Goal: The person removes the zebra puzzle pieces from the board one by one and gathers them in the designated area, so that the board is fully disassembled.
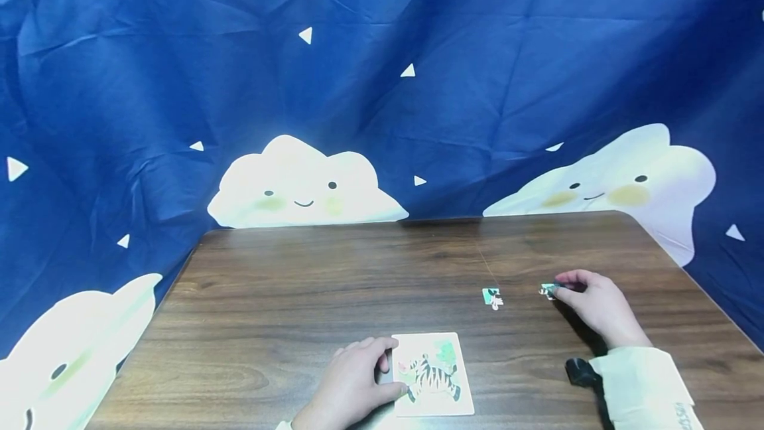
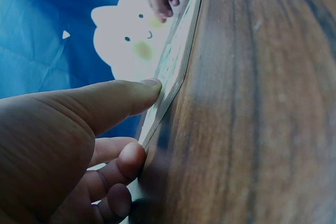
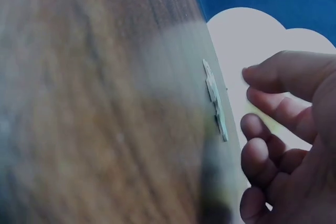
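Note:
A square zebra puzzle [image 1: 432,377] lies flat on the wooden table near the front edge. My left hand [image 1: 358,377] holds its left side, thumb [image 2: 142,92] on top and curled fingers at the corner. Farther back to the right, my right hand [image 1: 597,304] is at a small green, black and white puzzle piece [image 1: 547,291]. In the right wrist view, a jagged flat piece [image 3: 215,100] lies on the table, and my right fingertips [image 3: 254,72] hover apart from it with nothing between them. Another loose puzzle piece [image 1: 493,298] lies to the left of that hand.
The brown wooden table [image 1: 286,284] ends at a blue curtain [image 1: 358,71] printed with smiling white clouds. A black wrist device [image 1: 580,373] sits by my right sleeve [image 1: 644,387], low over the table.

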Motion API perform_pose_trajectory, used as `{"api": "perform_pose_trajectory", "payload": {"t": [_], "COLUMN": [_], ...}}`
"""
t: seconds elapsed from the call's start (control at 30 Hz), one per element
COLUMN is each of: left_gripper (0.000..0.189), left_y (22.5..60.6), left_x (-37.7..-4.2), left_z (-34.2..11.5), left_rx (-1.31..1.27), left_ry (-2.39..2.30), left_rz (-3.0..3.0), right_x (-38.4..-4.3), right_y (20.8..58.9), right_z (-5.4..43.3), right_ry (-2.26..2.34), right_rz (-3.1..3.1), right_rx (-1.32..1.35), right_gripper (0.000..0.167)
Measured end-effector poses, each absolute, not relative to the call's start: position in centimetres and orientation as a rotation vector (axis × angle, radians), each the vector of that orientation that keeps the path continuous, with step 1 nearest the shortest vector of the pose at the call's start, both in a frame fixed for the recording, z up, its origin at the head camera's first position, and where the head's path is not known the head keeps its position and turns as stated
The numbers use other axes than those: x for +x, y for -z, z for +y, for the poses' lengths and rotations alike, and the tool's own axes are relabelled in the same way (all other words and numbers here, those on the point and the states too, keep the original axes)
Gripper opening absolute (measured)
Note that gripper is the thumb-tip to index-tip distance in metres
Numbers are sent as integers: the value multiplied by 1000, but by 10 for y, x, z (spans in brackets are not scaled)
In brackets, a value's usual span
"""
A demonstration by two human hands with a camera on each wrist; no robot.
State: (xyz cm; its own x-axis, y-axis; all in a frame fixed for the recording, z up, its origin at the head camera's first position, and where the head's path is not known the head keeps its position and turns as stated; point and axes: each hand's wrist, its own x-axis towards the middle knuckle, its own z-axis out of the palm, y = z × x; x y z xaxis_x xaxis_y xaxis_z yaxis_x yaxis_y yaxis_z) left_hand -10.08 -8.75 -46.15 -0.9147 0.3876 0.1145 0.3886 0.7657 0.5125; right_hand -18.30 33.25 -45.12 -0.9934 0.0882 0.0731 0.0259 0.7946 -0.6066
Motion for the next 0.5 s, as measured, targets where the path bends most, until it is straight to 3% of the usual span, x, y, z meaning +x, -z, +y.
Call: {"api": "perform_pose_trajectory", "payload": {"t": [0.5], "left_gripper": [61], "left_y": [462], "left_x": [-100], "left_z": [-87], "left_rx": [-630], "left_ry": [832], "left_rz": [-2968], "right_x": [-180], "right_y": [434], "right_z": [292], "right_ry": [-1002], "right_rz": [-2720], "right_rx": [88], "right_gripper": [25]}}
